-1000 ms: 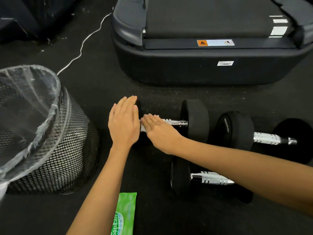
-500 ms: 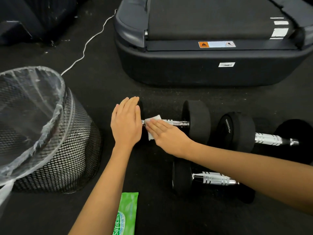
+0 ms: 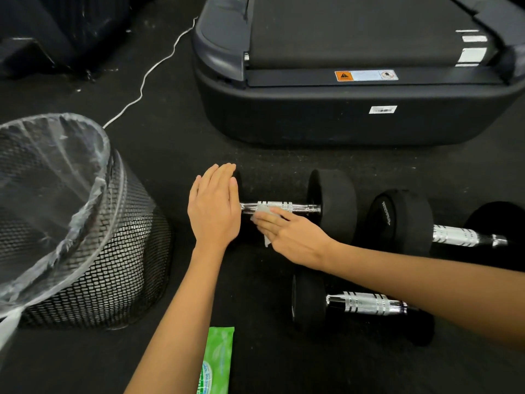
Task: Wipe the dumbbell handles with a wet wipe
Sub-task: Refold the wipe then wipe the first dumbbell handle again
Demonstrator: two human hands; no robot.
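Three black dumbbells with chrome handles lie on the dark floor. My left hand rests flat, fingers straight, on the left weight of the far dumbbell. My right hand presses a white wet wipe against that dumbbell's chrome handle with straight fingers. Part of the wipe hangs below my palm. A second dumbbell lies to the right, its handle bare. The third dumbbell lies nearer me, partly under my right forearm.
A black mesh bin with a clear plastic liner stands at the left. A green wet wipe pack lies on the floor between my arms. A treadmill base sits behind the dumbbells. A white cable runs across the floor.
My right hand has slid with the wipe to the right along the handle, away from the left weight. The left hand has stayed on the weight.
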